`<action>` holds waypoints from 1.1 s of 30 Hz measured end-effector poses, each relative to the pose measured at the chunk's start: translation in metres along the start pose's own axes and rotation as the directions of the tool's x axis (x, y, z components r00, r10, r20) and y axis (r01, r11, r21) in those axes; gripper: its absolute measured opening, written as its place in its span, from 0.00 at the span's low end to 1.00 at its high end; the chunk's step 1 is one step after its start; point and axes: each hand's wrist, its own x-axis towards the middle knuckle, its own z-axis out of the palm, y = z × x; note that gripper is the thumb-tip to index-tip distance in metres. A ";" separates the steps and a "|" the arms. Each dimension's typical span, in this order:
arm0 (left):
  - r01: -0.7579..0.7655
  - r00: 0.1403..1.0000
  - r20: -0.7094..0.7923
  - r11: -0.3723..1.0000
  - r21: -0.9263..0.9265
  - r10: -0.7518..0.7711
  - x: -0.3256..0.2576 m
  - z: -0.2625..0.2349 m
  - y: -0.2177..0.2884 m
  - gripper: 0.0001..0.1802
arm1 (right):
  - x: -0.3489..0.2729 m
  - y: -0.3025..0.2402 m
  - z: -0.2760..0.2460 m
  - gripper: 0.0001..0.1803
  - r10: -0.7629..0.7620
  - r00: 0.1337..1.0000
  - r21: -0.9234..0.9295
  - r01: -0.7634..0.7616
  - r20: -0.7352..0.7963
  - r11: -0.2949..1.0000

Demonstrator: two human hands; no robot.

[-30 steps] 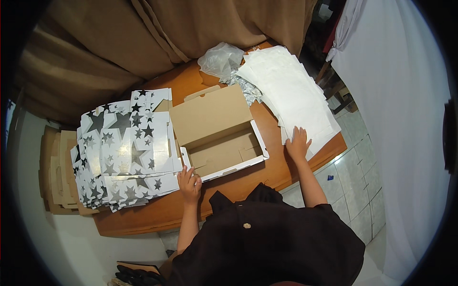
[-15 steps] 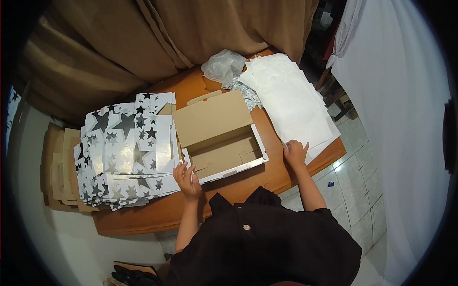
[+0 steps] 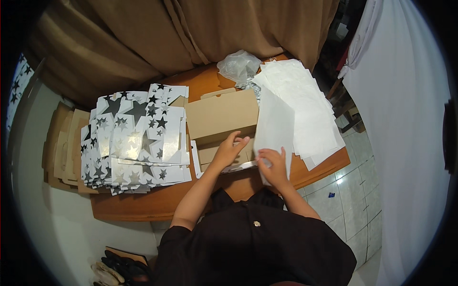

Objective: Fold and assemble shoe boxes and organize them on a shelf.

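A white sheet (image 3: 274, 128) is pinched by the right hand (image 3: 273, 164) over the open cardboard box (image 3: 222, 128). The left hand (image 3: 230, 148), fingers spread, is laid on the box's front. Star-printed flats (image 3: 133, 138) are stacked on the counter (image 3: 143, 202).

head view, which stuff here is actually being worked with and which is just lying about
In use:
- open cardboard box, left hand resting in it
- white paper sheet, held by right hand over the box
- stack of white sheets beside it

Lying about:
- pile of star-printed flat boxes
- crumpled clear plastic bag
- flat brown cardboard left of the table
- shoes on the floor
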 end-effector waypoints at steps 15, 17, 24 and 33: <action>0.232 0.926 -0.375 0.846 0.480 -0.041 -0.047 -0.075 -0.040 0.27 | 0.018 0.010 0.018 0.19 0.012 0.963 -0.254 0.059 0.268 0.965; 0.288 0.925 -0.369 0.808 0.514 -0.095 -0.055 -0.077 -0.030 0.32 | 0.023 0.011 0.016 0.21 0.035 0.950 -0.271 0.053 0.310 0.961; -0.204 0.903 -0.032 0.495 0.845 0.428 -0.046 -0.078 -0.010 0.24 | 0.024 0.006 0.016 0.21 0.069 0.926 -0.423 0.101 0.370 0.901; -0.568 0.810 0.565 0.447 0.691 0.156 0.002 -0.066 -0.037 0.26 | 0.039 0.021 0.008 0.15 0.067 0.975 -0.144 -0.036 0.214 0.989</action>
